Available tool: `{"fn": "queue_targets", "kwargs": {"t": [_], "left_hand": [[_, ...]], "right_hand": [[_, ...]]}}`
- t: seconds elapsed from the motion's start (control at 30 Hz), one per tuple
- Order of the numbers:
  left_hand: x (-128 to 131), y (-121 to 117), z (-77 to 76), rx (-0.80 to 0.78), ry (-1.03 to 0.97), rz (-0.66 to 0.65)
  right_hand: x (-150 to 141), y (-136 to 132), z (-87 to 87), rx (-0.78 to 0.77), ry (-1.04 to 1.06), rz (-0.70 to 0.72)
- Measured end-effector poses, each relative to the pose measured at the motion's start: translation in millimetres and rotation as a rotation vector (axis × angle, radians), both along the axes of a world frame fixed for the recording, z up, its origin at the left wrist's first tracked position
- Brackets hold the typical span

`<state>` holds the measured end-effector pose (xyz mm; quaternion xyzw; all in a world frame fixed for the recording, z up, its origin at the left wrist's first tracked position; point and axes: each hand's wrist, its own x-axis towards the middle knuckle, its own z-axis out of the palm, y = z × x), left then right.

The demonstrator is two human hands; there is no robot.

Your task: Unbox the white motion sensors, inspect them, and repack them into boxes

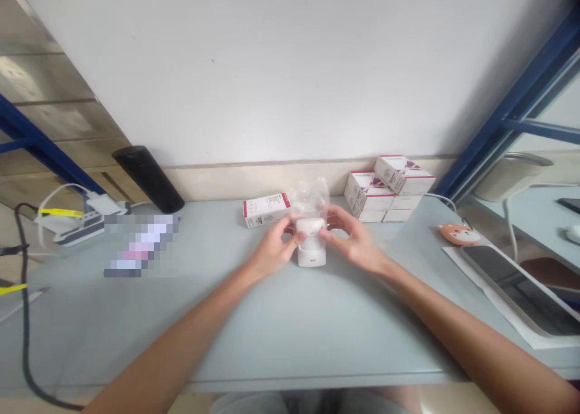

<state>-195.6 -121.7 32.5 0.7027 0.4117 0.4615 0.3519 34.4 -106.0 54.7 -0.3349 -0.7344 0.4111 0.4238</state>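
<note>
A small white plastic device [312,258] with a rounded top and a tiny red mark low on its front stands on the desk in front of me. My left hand [277,245] grips its upper part from the left, thumb on the front. From the right, my right hand [353,237] closes on the same upper part, its thumb also in front. A crumpled clear plastic bag [310,195] lies right behind the device, close to my fingertips; whether the fingers touch it I cannot tell. Just left of the bag lies a white and red box [267,210].
Several white and red boxes [392,187] are stacked at the back right. Further right are an orange animal-faced item [459,234] and a dark tablet-like slab [521,290]. At left stand a black cylinder [149,178], a power strip [90,223] and a black cable [26,329].
</note>
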Motion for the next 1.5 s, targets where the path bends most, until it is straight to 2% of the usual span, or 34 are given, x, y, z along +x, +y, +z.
{"fn": "queue_targets", "kwargs": {"t": [0.1, 0.2, 0.43, 0.53, 0.7, 0.87, 1.0, 1.07, 1.13, 1.23, 1.3, 1.43, 1.5], "left_hand": [[2.8, -4.2, 1.8, 0.091, 0.061, 0.066], [2.5, -6.0, 4.1, 0.13, 0.135, 0.056], [-10.4, 0.5, 9.2, -0.047, 0.314, -0.095], [-10.5, -0.2, 13.8, -0.03, 0.265, -0.143], [-3.7, -1.6, 16.3, -0.107, 0.108, -0.115], [-2.2, -0.1, 11.8, -0.202, 0.153, -0.198], [2.6, -3.0, 7.1, -0.221, 0.121, -0.141], [7.9, -4.4, 5.3, -0.23, 0.065, -0.09], [13.0, -4.2, 5.4, -0.254, -0.054, -0.041], [15.3, -0.7, 9.9, -0.301, -0.308, 0.072], [12.7, 2.7, 14.0, -0.333, -0.486, 0.12], [6.4, 6.9, 17.6, -0.447, -0.764, 0.066], [7.3, 5.7, 17.9, -0.496, -0.808, 0.038]], "right_hand": [[-2.5, -1.1, 1.3, 0.126, 0.018, -0.058], [-2.2, -1.2, 3.3, 0.208, -0.02, -0.037], [14.0, 11.7, 7.1, 0.109, -0.218, 0.174], [16.7, 14.7, 3.5, 0.111, -0.337, 0.21], [14.4, 12.4, -1.9, 0.141, -0.478, 0.195], [12.0, 11.0, -6.1, 0.242, -0.557, 0.188], [8.4, 8.6, -9.2, 0.276, -0.584, 0.195], [6.5, 7.0, -9.5, 0.261, -0.53, 0.204], [4.5, 5.8, -8.7, 0.16, -0.437, 0.192], [1.7, 5.5, -4.4, -0.036, -0.304, 0.11], [0.6, 5.8, 0.6, -0.092, -0.249, 0.018], [0.8, 6.2, 8.7, -0.106, -0.16, -0.138], [0.2, 4.9, 8.4, -0.179, -0.024, -0.127]]}}
